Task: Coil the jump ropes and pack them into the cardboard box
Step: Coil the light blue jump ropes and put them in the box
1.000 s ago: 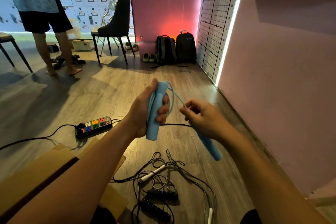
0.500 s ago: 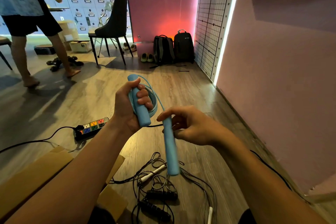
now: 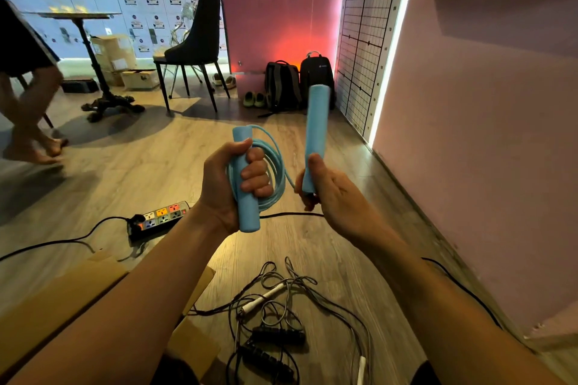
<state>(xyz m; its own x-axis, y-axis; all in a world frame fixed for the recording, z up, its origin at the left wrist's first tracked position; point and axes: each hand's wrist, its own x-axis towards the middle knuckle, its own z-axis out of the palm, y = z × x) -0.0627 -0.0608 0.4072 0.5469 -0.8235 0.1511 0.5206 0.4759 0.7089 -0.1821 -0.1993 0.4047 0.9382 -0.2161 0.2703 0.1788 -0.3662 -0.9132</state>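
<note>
Your view: dim room, glaring light strip (image 3: pixel 389 62) on right wall, wide-angle bowing at edges, person's legs (image 3: pixel 31 109) motion-blurred.

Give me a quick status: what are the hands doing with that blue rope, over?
Left hand grips one blue handle plus the coiled rope. Right hand holds the other handle upright. More ropes lie tangled on the floor, unpacked.

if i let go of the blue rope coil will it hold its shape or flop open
Likely springs open: the blue rope coil sits in round loops that the left hand grips against a handle. Its surface looks slick, so loops would probably slide apart. The other handle, gripped low by the right hand, stands upright, suggesting it is light.
</note>
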